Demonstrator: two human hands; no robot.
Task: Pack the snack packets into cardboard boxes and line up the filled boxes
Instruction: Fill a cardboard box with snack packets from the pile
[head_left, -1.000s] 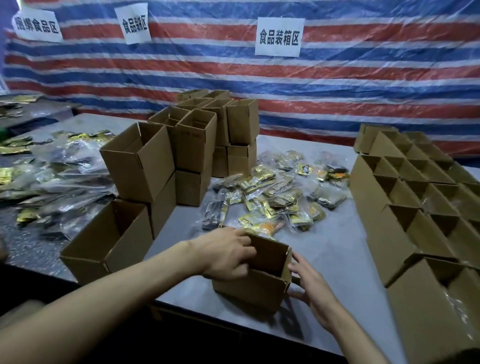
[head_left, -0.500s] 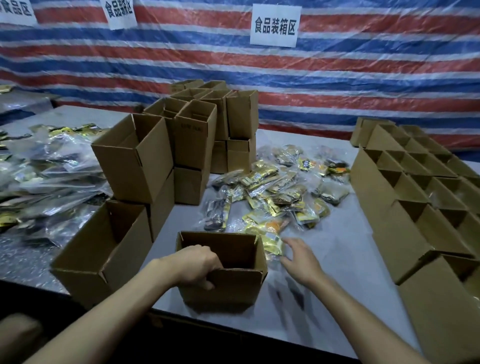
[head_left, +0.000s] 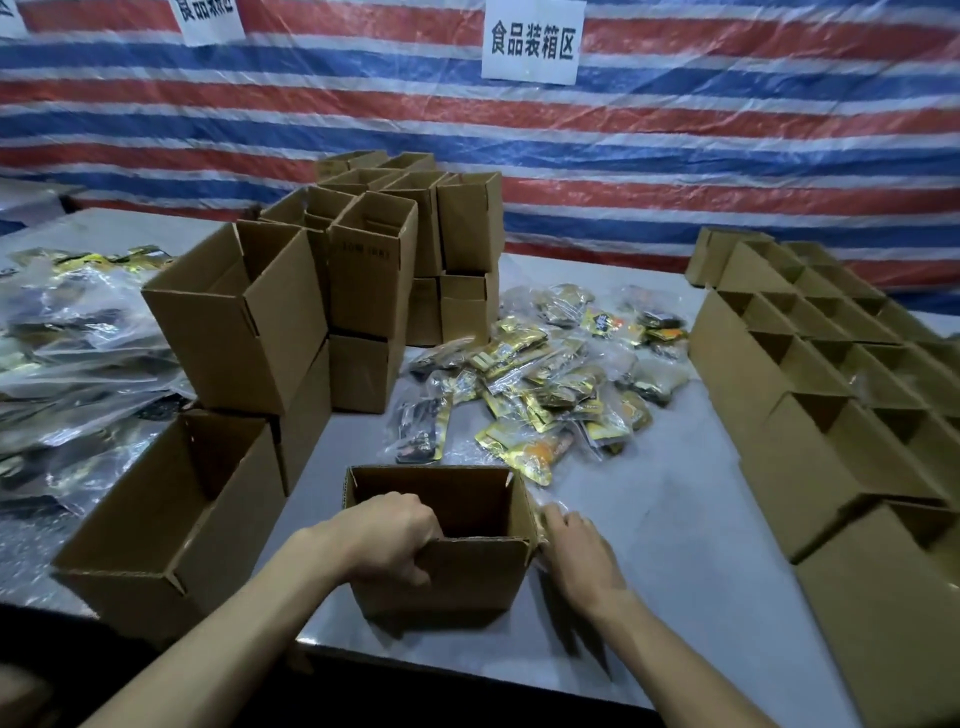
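Note:
An open, empty cardboard box (head_left: 467, 577) stands upright near the table's front edge. My left hand (head_left: 389, 540) grips its near wall, fingers curled over the rim into the box. My right hand (head_left: 576, 556) lies flat against the box's right side, with its fingertips on a clear plastic packet (head_left: 551, 512) on the table. A loose pile of snack packets (head_left: 545, 384), gold and clear, lies just beyond the box in the middle of the table.
Stacked empty boxes (head_left: 363, 270) rise at the back left, with a larger open box (head_left: 171, 519) to the left of mine. Rows of open boxes (head_left: 810, 415) line the right side. Bagged packets (head_left: 67, 353) cover the far left. The grey table (head_left: 649, 571) ends close in front of me.
The box went from tilted to upright and squared in front of me. My left hand shifted to the near wall. My right hand reached toward the packets, then drew back to the box's right side.

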